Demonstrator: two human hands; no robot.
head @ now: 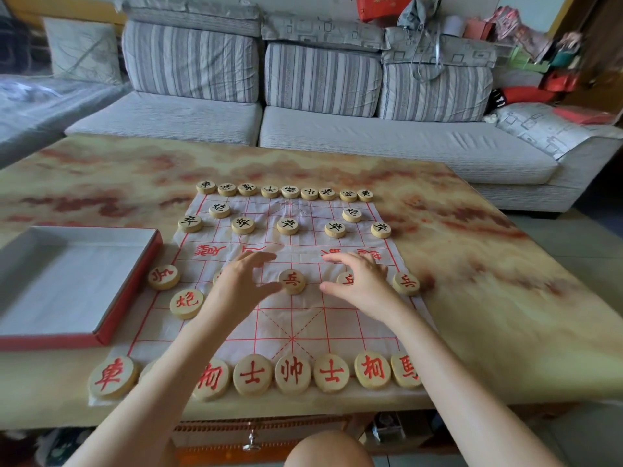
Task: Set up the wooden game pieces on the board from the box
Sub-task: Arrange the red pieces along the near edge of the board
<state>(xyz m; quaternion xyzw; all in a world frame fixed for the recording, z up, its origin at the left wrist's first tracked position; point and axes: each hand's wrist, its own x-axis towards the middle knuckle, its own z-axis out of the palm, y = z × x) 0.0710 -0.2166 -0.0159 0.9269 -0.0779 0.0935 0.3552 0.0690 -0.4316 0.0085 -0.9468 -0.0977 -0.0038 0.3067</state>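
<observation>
1. The board (303,326), a white cloth with a red grid, lies spread on a marbled table (488,281), with a grey sofa (371,139) on the far side.
2. The box (67,284), red outside and white inside, sits open on the table just left of the board.
3. A row of black-lettered pieces (290,191) lines the far edge of the board. Two more black pieces (219,210) stand a step nearer, and five black soldiers (287,226) sit in a line nearer still.
4. A row of red-lettered pieces (292,372) runs along the near edge, with the red chariot (113,377) at its left end. The forearms cover parts of this row.
5. A red cannon (186,303) sits on the left side of the board. A red soldier (164,276) lies at the left edge and another (406,283) at the right edge.
6. The left hand (242,281) hovers over the middle of the board with fingers straight and spread. Its thumb reaches up to the centre red soldier (292,281), and a piece under the palm is mostly hidden.
7. The right hand (362,281) is held low with fingers loosely extended and apart, over a half-covered red soldier (346,279). I cannot tell whether it touches that piece.
</observation>
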